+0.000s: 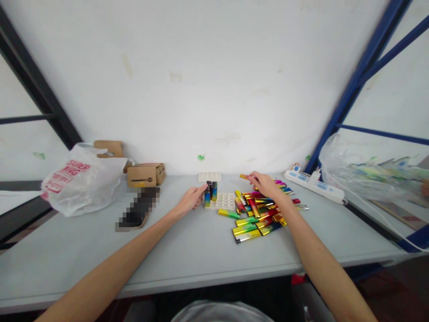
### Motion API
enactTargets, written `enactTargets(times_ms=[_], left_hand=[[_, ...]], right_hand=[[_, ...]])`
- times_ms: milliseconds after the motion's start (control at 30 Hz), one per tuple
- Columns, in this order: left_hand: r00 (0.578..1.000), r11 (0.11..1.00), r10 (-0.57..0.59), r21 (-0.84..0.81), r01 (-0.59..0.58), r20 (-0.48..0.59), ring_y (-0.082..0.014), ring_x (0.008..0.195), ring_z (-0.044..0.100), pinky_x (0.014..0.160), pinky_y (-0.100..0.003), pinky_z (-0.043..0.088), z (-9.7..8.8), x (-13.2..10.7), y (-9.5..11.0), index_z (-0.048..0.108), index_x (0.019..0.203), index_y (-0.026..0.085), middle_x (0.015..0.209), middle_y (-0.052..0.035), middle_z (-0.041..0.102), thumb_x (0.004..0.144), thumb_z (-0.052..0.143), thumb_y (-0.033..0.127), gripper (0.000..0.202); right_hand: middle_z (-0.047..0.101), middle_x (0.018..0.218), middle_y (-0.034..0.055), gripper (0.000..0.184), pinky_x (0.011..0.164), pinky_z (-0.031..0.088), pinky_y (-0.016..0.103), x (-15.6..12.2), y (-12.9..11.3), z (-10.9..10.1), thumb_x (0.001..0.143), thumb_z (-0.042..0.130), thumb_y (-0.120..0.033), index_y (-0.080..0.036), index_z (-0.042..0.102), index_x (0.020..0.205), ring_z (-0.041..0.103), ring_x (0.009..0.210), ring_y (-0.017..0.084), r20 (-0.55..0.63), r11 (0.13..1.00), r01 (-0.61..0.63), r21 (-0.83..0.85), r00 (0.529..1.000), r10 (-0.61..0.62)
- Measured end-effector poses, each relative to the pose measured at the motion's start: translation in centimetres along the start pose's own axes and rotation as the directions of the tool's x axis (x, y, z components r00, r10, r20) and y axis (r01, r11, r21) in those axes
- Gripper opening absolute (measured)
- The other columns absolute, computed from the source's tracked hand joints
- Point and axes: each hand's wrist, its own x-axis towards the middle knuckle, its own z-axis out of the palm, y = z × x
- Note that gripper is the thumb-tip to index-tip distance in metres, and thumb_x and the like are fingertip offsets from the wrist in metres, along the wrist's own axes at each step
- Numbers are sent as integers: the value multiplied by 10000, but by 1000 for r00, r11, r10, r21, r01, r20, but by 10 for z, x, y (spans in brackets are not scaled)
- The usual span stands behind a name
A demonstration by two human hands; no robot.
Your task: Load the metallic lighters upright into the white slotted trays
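Observation:
Several blue-and-gold lighters (pixel 208 199) stand upright with dark tops in the left part of a white tray (pixel 228 202) with rows of holes. My left hand (pixel 192 199) is at the tray's left edge, thumb and forefinger closed on the nearest standing lighter. In my right hand (pixel 263 183) a gold-orange lighter (pixel 244 176) is pinched between the fingers, raised above the far side of a loose pile of lighters (pixel 258 210). These are shiny yellow, green, red and blue, lying at many angles. My right wrist and forearm hide part of the pile.
A second white tray (pixel 209 177) lies by the wall. Left are a cardboard box (pixel 145 174), a white plastic bag (pixel 83 183) and a blurred dark flat object (pixel 139 208). Right are a white power strip (pixel 317 185) with a cable and a clear bag (pixel 375 170) of colourful things.

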Motion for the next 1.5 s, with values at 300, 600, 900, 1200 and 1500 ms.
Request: enactTargets(times_ms=[300, 600, 900, 1200, 1500], left_hand=[[995, 982, 101, 160, -96, -22, -106, 403, 299, 419, -260, 243, 1, -5, -1, 324, 555, 268, 436, 75, 295, 769, 394, 935, 704], [987, 963, 158, 224, -147, -33, -127, 423, 323, 442, -271, 261, 1, -6, 0, 368, 521, 261, 424, 57, 319, 822, 351, 890, 698], [986, 967, 158, 207, -145, -45, -134, 428, 344, 442, -270, 260, 1, -7, 0, 386, 529, 256, 423, 55, 324, 840, 385, 867, 686], [984, 963, 172, 217, -160, -40, -125, 426, 309, 434, -269, 243, 0, -6, -1, 368, 527, 260, 429, 60, 310, 813, 363, 909, 709], [986, 965, 164, 211, -155, -23, -127, 412, 335, 438, -267, 251, -1, -2, -7, 387, 533, 256, 420, 51, 344, 826, 354, 899, 707]], right_hand=[[583, 601, -11, 503, 624, 429, 283, 5, -35, 20, 868, 618, -670, -185, 646, 736, 529, 604, 159, -181, 860, -84, 504, 963, 200], [471, 626, -85, 477, 459, 334, 226, -3, -69, 50, 931, 463, -700, -236, 534, 1015, 400, 455, 110, 69, 665, -121, 737, 992, 104], [324, 567, -49, 385, 543, 244, 271, -8, -87, 56, 873, 462, -478, -238, 363, 589, 346, 555, 122, -142, 896, -79, 437, 977, 156], [539, 661, -39, 280, 616, 357, 261, -14, -100, 58, 940, 510, -460, -217, 553, 807, 493, 636, 154, -103, 927, -11, 375, 993, 54], [635, 811, 36, 400, 752, 439, 288, -19, -105, 58, 1053, 445, -481, -202, 618, 824, 578, 774, 181, -49, 955, 233, 182, 972, -228]])
